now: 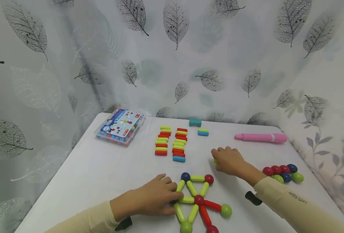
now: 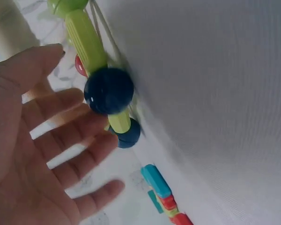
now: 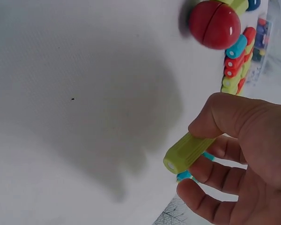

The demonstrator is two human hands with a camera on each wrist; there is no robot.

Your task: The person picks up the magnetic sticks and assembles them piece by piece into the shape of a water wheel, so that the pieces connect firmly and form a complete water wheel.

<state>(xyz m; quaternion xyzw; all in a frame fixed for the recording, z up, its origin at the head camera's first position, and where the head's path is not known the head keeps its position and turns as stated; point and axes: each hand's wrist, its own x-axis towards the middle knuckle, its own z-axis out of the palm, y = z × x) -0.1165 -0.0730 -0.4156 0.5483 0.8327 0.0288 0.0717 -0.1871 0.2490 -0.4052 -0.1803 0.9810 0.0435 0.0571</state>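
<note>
A flat structure of green, yellow and red sticks joined by balls [image 1: 199, 200] lies at the table's near edge. My left hand [image 1: 160, 194] rests beside its left side, fingers straight, fingertips touching a green stick. In the left wrist view the spread fingers [image 2: 65, 140] lie next to a dark blue ball [image 2: 108, 90] and a green stick [image 2: 84, 40]. Farther right and back, my right hand [image 1: 227, 160] pinches a loose green stick [image 3: 187, 152] between thumb and fingers just above the table. A bit of blue [image 3: 185, 176] shows under it. A red ball [image 3: 214, 24] of the structure lies nearby.
Two rows of short coloured sticks [image 1: 172, 144] lie mid-table. A clear plastic box [image 1: 120, 127] sits at the back left. A teal block [image 1: 195, 122], a green-blue stick [image 1: 203, 132] and a pink pen [image 1: 260, 138] lie behind. Several loose balls [image 1: 282, 173] cluster at right.
</note>
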